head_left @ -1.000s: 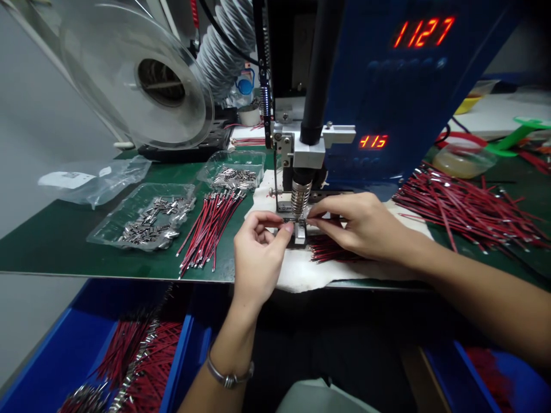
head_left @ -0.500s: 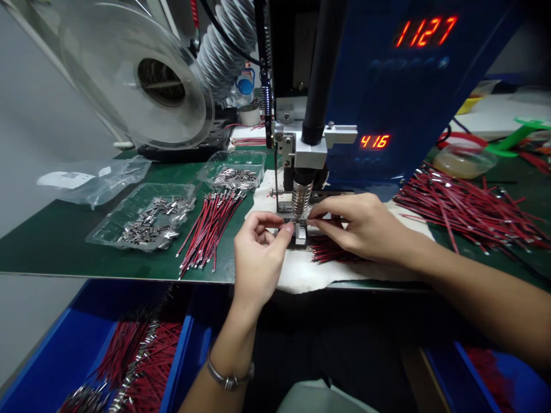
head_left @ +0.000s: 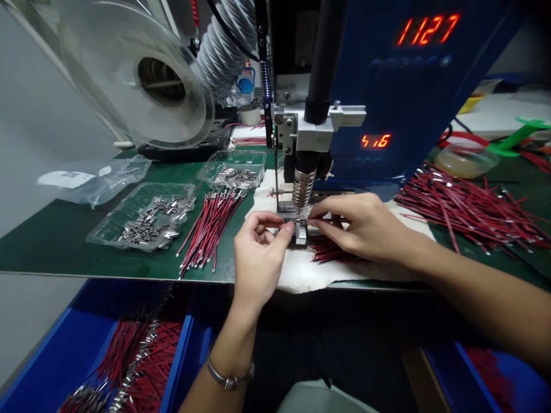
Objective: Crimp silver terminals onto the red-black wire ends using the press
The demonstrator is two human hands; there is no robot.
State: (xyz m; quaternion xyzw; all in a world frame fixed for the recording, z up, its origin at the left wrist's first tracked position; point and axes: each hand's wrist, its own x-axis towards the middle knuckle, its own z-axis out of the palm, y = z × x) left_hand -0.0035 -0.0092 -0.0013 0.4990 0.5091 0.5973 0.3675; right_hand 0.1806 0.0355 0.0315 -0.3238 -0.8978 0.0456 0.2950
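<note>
My left hand (head_left: 260,252) is closed in a pinch at the left of a small metal jig (head_left: 301,234); the tiny piece in its fingertips is too small to make out. From the other side, my right hand (head_left: 357,226) pinches a thin wire, mostly hidden by the fingers, at the jig. Just above the fingertips hangs the spring-wrapped tip (head_left: 303,189) of a blue soldering machine (head_left: 370,97) with red digits. Under my right hand a bundle of red and black wires (head_left: 329,250) rests on a white cloth (head_left: 301,278).
Left of the jig lie more red-black wires (head_left: 210,229) and two clear trays (head_left: 101,232) of small metal parts. A large wire pile (head_left: 469,209) is at right. A clear reel (head_left: 103,74) stands back left. Below the table edge sits a blue bin (head_left: 178,355) of wires.
The soldering head and its bracket have risen a little above the jig. Both hands stay in the same place with the same pinch.
</note>
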